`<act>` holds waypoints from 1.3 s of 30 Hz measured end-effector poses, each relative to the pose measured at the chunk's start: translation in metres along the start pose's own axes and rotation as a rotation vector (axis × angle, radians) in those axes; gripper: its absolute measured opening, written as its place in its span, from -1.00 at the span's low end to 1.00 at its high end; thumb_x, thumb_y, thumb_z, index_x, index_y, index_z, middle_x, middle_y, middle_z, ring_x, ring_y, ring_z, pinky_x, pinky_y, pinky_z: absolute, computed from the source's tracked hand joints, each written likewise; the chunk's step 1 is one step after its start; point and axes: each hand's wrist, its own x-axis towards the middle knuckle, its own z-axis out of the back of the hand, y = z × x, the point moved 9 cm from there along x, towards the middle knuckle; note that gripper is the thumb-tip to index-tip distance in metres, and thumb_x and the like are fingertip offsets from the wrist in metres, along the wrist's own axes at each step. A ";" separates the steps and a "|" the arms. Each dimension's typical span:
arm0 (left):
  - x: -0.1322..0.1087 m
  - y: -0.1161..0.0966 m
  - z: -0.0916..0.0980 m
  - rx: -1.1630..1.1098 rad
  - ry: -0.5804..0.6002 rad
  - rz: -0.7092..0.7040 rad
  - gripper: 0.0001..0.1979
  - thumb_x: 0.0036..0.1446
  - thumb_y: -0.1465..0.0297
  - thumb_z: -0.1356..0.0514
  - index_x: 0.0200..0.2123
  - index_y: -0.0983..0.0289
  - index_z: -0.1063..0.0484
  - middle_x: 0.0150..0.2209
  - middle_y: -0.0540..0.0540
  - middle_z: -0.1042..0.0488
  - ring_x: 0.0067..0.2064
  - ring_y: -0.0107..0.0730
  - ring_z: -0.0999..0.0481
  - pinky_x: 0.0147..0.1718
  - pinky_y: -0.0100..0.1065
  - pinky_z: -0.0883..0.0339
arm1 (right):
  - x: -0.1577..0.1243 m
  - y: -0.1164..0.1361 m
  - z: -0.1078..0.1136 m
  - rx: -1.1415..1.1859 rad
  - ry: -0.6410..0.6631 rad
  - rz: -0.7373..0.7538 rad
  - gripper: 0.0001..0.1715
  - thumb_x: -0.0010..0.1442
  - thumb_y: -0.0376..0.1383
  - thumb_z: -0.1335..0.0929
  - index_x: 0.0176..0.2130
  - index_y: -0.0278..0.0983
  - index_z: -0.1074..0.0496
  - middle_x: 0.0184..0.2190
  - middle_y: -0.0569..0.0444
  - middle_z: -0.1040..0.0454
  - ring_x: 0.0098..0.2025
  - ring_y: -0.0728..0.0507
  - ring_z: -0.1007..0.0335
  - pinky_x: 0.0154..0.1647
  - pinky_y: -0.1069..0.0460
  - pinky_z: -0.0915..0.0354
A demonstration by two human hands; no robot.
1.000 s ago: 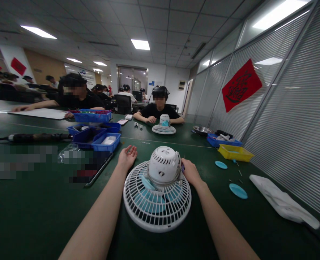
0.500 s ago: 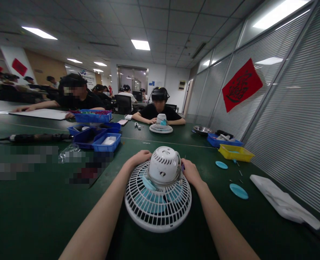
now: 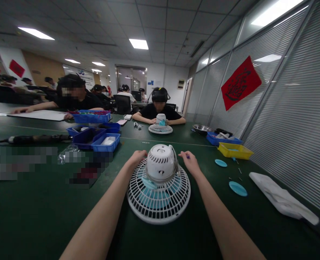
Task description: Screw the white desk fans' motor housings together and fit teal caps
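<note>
A person's bare hands flank a white fan lying grille-down on a dark green tabletop, its rounded motor housing pointing up and light-blue blades showing through the bars. The left hand reaches over the far left part of the grille, its fingers bent in toward the housing; their tips pass partly out of sight beside it, so whether they grip anything cannot be told. At the opposite side, the right hand is raised just beside the housing, fingers drawn narrow around a small purple object that shows only in part. The fan sits between the two sets of fingers, nearer the wearer than either, with a pale cable looped about its housing on the right. Farther right, two light-blue discs, one near and one farther off, lie with loose screws close to a yellow tray, and a long white part rests at the edge by the blinds. Blue bins stand to the left. Across the tabletop, a co-worker in a black shirt leans behind a similar, smaller-looking fan.
</note>
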 end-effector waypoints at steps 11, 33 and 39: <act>0.002 0.002 -0.005 0.085 -0.092 0.065 -0.77 0.16 0.31 -0.12 -0.16 0.32 -0.36 -0.12 0.11 -0.40 -0.12 -0.34 -0.42 -0.13 -0.21 -0.34 | -0.004 0.083 0.081 0.606 -0.072 0.112 -0.83 0.16 -0.21 -0.22 -0.38 -0.26 -0.22 -0.34 0.03 -0.52 -0.37 -0.02 -0.45 -0.34 0.07 -0.30; -0.056 -0.085 -0.053 0.461 -0.005 -0.357 -0.70 -0.14 0.57 -0.16 -0.80 0.24 -0.22 -0.62 0.13 -0.37 -0.15 0.00 -0.43 -0.04 -0.16 -0.15 | -0.041 0.139 0.082 0.207 0.251 0.306 -0.46 0.18 0.04 -0.19 -0.42 -0.32 -0.45 -0.50 0.01 -0.51 -0.44 -0.08 -0.44 -0.35 0.01 -0.31; -0.088 -0.141 -0.069 0.393 0.071 -0.582 -0.72 0.08 0.35 0.02 -0.44 0.27 -0.47 -0.33 0.07 -0.51 -0.20 -0.28 -0.45 -0.13 -0.36 -0.24 | -0.044 0.142 0.095 0.047 0.178 0.329 -0.40 0.19 0.07 -0.16 -0.43 -0.33 -0.46 -0.52 0.01 -0.48 -0.42 -0.08 -0.43 -0.35 0.04 -0.26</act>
